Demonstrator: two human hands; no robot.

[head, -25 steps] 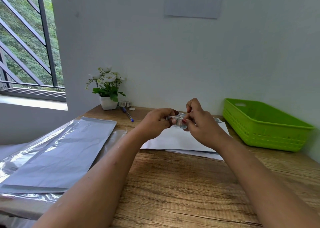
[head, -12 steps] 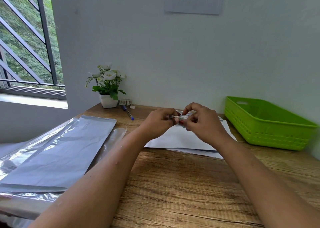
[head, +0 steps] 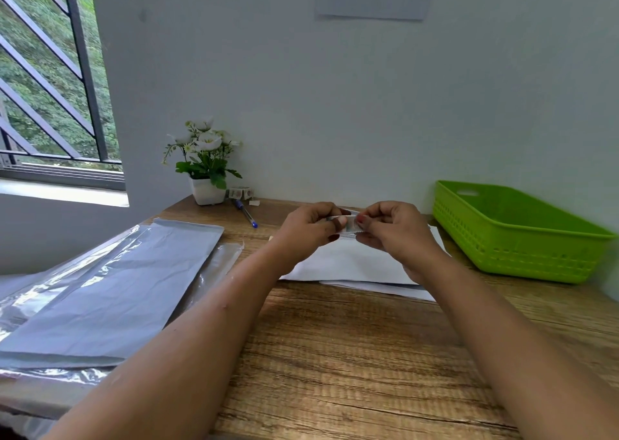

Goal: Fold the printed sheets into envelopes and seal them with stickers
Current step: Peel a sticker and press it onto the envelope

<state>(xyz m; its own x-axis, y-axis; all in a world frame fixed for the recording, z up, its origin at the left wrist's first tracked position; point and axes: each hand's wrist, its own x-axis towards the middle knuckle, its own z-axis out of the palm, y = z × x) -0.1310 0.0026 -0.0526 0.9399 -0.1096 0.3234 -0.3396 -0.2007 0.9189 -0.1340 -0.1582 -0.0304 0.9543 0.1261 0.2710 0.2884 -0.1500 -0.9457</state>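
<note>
Sticker strip (head: 348,227): pinched between both hands, held clear of the table, above the far edge of the white sheets; print too small to read.
Left hand (head: 310,230): fingers curled closed, thumb and forefinger nipping the strip's left end.
Right hand (head: 392,230): likewise closed, fingertips (head: 361,220) on the strip's right end; whether a sticker is already lifted cannot be told.
White sheets (head: 351,265): flat on the wooden table (head: 335,356), directly below the hands, unfolded or only partly folded; printing not visible from this side.
Step in hand: judged to be peeling a sticker from its backing.
Green basket (head: 522,232): just right of the sheets, appears empty.
Grey wrapped paper stack (head: 110,289): left side of table, well apart from the hands.
Pen (head: 246,213) and flower pot (head: 206,190): at the far edge, clear of the work.
Risk, tearing: strip pulled apart instead of peeled, caused by opposed tension at both ends.
Risk, fouling: adhesive curling onto a fingertip or itself, caused by small grip area.
Risk, misplacement: loose sheets shifting under pressing, nothing holding them.
</note>
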